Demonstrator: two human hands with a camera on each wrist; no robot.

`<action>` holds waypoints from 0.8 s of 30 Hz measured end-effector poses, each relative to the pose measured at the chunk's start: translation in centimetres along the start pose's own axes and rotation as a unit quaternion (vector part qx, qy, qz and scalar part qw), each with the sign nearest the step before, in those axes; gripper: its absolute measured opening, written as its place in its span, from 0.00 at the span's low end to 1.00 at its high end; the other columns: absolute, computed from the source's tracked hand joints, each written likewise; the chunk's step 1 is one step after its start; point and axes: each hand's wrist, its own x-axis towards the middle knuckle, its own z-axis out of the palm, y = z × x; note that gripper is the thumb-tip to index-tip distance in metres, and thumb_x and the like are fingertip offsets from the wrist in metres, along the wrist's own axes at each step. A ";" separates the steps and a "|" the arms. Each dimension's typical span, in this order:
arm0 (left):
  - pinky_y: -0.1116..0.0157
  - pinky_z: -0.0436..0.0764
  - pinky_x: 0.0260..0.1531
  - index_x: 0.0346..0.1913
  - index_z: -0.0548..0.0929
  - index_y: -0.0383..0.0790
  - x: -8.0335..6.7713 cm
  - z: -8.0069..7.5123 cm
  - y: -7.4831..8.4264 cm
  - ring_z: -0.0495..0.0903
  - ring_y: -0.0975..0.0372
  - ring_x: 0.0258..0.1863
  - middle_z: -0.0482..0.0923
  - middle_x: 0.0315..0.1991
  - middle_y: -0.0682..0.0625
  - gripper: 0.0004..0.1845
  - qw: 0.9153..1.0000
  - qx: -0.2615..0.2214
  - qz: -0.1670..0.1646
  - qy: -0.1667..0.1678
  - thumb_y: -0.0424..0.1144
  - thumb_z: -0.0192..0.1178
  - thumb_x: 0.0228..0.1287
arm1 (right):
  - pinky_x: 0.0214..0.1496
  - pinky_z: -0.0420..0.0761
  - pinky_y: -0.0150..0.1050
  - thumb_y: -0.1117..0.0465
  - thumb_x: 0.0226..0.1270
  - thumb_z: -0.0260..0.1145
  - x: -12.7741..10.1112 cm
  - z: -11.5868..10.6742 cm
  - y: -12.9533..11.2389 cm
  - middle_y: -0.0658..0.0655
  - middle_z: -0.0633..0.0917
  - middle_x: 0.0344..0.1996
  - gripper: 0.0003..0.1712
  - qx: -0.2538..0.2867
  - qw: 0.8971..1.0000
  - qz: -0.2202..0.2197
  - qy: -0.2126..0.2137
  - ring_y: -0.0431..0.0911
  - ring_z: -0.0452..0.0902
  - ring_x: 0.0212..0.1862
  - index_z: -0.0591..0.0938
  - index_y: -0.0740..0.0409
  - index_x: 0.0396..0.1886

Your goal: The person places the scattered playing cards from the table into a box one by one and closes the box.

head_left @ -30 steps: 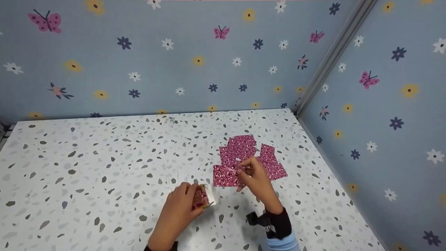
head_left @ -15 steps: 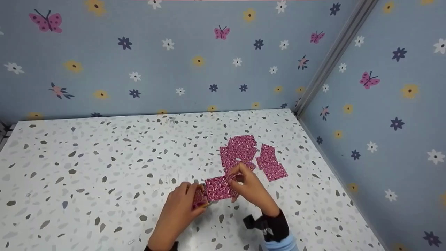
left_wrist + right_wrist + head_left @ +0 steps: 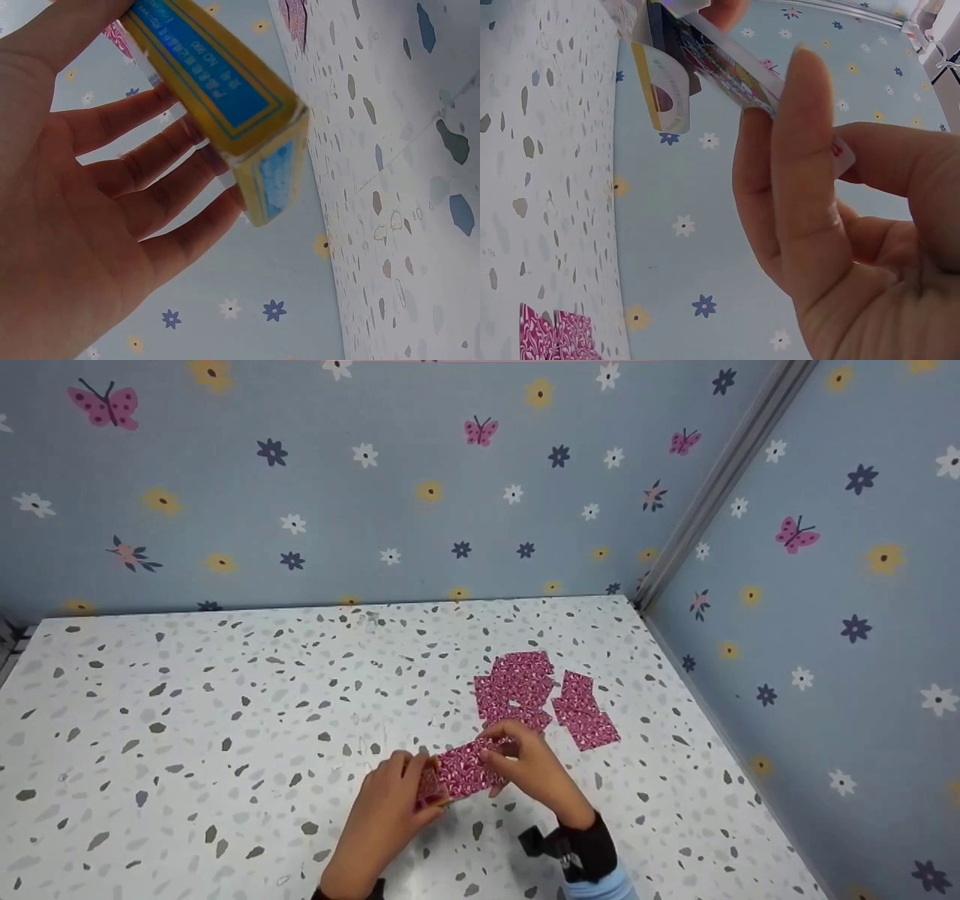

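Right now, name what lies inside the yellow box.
A pink card, pinched by the right hand, reaches the mouth of the yellow box; whether it enters cannot be told. The box and the left hand hide most of the interior.

And here the left grip [image 3: 388,799] masks most of the yellow box [image 3: 214,82] from the head camera, while the right grip [image 3: 529,765] covers one end of the pink-patterned card [image 3: 459,772], and whether others sit beneath it, we can't tell! Over at the left wrist, the box runs out of the top edge, its lettering too blurred to read in full; at the right wrist, the bottom edge chops the loose cards [image 3: 521,682], their overlaps hiding the count.
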 end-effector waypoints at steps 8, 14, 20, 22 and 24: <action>0.59 0.76 0.39 0.56 0.74 0.34 0.0 0.1 0.0 0.74 0.58 0.37 0.74 0.41 0.45 0.40 1.000 0.006 0.005 0.008 0.53 0.72 0.40 | 0.27 0.84 0.44 0.71 0.65 0.57 0.2 0.2 0.0 0.68 0.76 0.39 0.19 -0.009 1.000 -0.008 -0.003 0.40 0.76 0.28 0.71 0.69 0.56; 0.57 0.76 0.41 0.56 0.74 0.33 0.0 0.2 -0.1 0.75 0.56 0.39 0.74 0.42 0.44 0.40 1.000 0.009 0.007 0.007 0.52 0.73 0.40 | 0.26 0.84 0.40 0.73 0.63 0.58 0.1 0.5 0.0 0.69 0.78 0.38 0.17 -0.022 1.000 -0.018 -0.003 0.48 0.78 0.29 0.73 0.71 0.53; 0.55 0.76 0.42 0.56 0.73 0.32 0.0 0.1 -0.1 0.75 0.55 0.41 0.73 0.43 0.43 0.40 1.000 0.004 0.008 0.005 0.52 0.72 0.41 | 0.27 0.83 0.38 0.68 0.66 0.58 0.2 1.3 0.0 0.66 0.78 0.41 0.17 -0.068 0.997 -0.032 -0.014 0.53 0.80 0.33 0.75 0.69 0.53; 0.55 0.76 0.43 0.56 0.73 0.32 0.0 0.1 -0.1 0.75 0.55 0.41 0.74 0.43 0.43 0.40 1.000 0.004 0.006 0.004 0.52 0.72 0.41 | 0.27 0.84 0.39 0.66 0.67 0.58 0.2 1.5 -0.1 0.65 0.78 0.42 0.17 -0.087 0.995 -0.041 -0.016 0.52 0.80 0.34 0.75 0.68 0.54; 0.55 0.76 0.43 0.56 0.73 0.32 0.0 0.1 -0.1 0.75 0.55 0.41 0.74 0.43 0.43 0.40 1.000 0.005 0.005 0.002 0.53 0.72 0.41 | 0.27 0.83 0.39 0.64 0.67 0.58 0.2 1.7 -0.1 0.65 0.79 0.41 0.18 -0.105 0.993 -0.051 -0.014 0.53 0.80 0.34 0.75 0.67 0.54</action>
